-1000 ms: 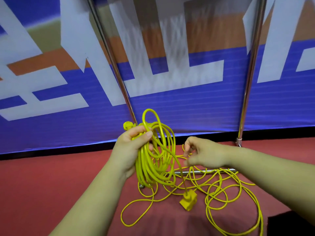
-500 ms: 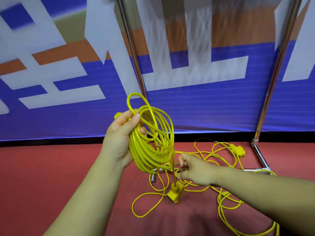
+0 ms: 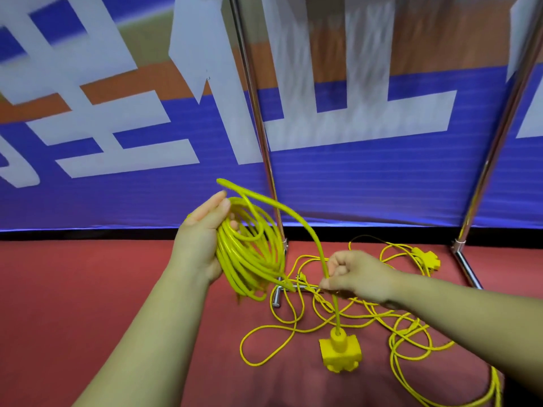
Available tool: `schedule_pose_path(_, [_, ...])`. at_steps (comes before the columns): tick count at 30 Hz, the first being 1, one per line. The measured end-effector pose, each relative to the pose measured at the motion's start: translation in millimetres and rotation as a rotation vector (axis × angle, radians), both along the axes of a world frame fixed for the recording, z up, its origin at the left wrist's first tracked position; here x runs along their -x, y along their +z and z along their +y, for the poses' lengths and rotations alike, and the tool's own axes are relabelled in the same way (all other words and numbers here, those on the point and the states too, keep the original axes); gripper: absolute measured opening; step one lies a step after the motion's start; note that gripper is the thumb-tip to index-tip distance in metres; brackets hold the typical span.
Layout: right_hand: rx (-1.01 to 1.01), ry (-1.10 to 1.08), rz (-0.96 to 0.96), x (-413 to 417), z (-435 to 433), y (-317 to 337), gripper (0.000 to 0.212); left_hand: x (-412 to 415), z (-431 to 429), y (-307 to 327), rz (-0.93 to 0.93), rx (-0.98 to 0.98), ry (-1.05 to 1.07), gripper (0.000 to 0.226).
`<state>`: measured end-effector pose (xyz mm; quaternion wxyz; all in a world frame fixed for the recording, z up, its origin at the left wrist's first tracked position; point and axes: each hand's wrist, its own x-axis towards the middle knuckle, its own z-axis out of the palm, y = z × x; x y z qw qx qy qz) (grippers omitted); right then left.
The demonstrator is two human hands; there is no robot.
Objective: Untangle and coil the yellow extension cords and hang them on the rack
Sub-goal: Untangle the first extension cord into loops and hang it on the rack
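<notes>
Red floor (image 3: 88, 304) runs up to a blue banner (image 3: 367, 186) with large white lettering, and in front of it stands the rack, of which you see two chrome uprights, one in the middle (image 3: 264, 136) and one to the right (image 3: 499, 136), plus a short base tube (image 3: 277, 295) on the floor. Your left hand (image 3: 199, 245) is raised and grasps one yellow coil (image 3: 252, 259): the fingers wrap through the loops and the thumb lies along the top, so the bundle hangs from your palm just in front of the middle upright. One free strand (image 3: 293, 212) leaves the top of the coil, arcs over to the right and drops into your right hand (image 3: 358, 274), which is lower and to the right of the coil. That hand pinches the strand between thumb and forefinger, the other fingers curled in. Straight below the pinch the strand ends in a yellow socket block (image 3: 340, 352); you cannot tell whether it touches the floor. Under and beyond your right forearm a loose cord (image 3: 411, 342) sprawls in tangled loops, too crossed over to count. A second socket block (image 3: 427, 258) lies near the foot of the right upright. That makes two blocks and one coil.
</notes>
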<state>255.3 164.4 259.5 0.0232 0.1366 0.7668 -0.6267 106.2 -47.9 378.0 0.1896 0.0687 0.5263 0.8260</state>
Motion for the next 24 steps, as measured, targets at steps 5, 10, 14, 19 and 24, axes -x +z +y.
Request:
schedule_pose_path(5, [0.204,-0.18,0.025,-5.6,10.1,33.3,0.019,15.2,-1.9,-31.3,-0.006,0.225,0.215,0.04])
schedule_pose_path(10, [0.254,-0.279,-0.102,-8.3,22.5,53.0,0.004,13.9,1.8,-32.7,0.093,0.26,0.167,0.03])
schedule_pose_path(14, [0.265,-0.301,-0.141,-13.0,30.7,66.0,0.011,-6.4,16.4,-21.4,0.148,0.228,0.028,0.024])
schedule_pose_path(19, [0.272,-0.286,-0.031,-18.7,39.1,87.3,0.013,-38.1,35.1,-12.1,0.148,0.193,-0.158,0.025])
schedule_pose_path(24, [0.325,-0.35,0.044,-27.6,45.4,109.7,0.015,-63.8,54.0,-11.8,0.131,0.196,-0.289,0.04])
